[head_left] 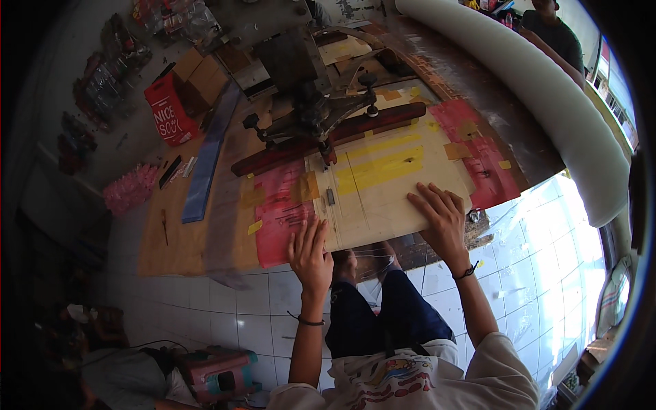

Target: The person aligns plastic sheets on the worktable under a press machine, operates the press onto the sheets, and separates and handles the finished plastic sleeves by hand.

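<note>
Left hand (311, 251) flat, palm down, fingers spread moderately, fingertips resting on near edge of pale cream board (383, 188), just where red painted patch (283, 212) meets cream surface; nothing gripped. Right hand (443, 219) also flat and palm down on same board, fingers splayed wide, pressing near right corner; dark band at each wrist. Board lying on low worktable (205, 232) of brownish plywood, near edge overhanging slightly above knees in dark blue trousers (383, 314). Yellow tape strips (379, 167) across middle of board, tan tape scraps around them, another red patch (482, 154) at right end. Beyond board, long dark red wooden bar (321, 140) set crosswise, touching far edge, with black metal clamp frame (318, 113) with round knobs standing over it. Blue strip (208, 160) lying along left part of table, well apart from both hands. Red box (167, 109) and cardboard cartons at far left. Thick white foam roll (547, 89) curving along right side. Pink and teal machine (222, 372) on white tiled floor (225, 301) at lower left. Another person (553, 31) standing at top right, hands not visible
</note>
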A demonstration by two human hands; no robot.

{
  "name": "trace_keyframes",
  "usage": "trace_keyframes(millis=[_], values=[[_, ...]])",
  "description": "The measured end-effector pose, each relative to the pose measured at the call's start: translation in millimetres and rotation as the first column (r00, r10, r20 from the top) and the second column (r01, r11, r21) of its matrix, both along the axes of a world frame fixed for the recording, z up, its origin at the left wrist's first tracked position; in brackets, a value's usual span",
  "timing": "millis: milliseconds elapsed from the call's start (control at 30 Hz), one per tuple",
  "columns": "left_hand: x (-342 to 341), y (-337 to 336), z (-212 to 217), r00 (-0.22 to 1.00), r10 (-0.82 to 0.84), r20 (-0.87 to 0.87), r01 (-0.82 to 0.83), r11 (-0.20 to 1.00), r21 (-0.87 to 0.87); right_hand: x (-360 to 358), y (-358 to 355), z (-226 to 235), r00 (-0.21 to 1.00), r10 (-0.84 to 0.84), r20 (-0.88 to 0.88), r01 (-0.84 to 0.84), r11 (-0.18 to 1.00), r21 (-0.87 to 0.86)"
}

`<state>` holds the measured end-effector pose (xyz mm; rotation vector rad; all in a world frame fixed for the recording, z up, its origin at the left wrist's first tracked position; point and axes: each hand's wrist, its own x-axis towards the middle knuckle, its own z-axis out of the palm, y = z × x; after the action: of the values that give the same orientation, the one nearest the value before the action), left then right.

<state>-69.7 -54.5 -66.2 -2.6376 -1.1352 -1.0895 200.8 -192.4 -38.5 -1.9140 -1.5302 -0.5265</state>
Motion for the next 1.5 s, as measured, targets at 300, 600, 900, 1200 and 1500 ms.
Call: trace_keyframes(millis=[300,600,900,1200,1500], values=[[2,2,3,1.000,0.001,0.009,-0.001,1.000,-0.002,2,2,-1,1.000,0.014,-0.005,-0.014,1.000,0.010],[3,-2,-3,0.999,0.019,0.036,-0.021,0.999,0.043,2,-6,-5,1.000,0.022,-0.008,-0.022,1.000,-0.016],[4,-1,3,0.999,0.038,0.009,-0.039,0.998,0.055,1,1,-3,1.000,0.025,-0.005,-0.025,1.000,-0.012],[-5,-4,12,0.995,-0.053,-0.085,0.057,0.998,0.041,-1,0,-5,1.000,-0.017,0.023,0.017,0.999,-0.030],[-6,-8,18,0.995,-0.062,-0.082,0.063,0.998,0.004,-4,-16,31,0.991,0.105,-0.087,-0.120,0.975,-0.185]])
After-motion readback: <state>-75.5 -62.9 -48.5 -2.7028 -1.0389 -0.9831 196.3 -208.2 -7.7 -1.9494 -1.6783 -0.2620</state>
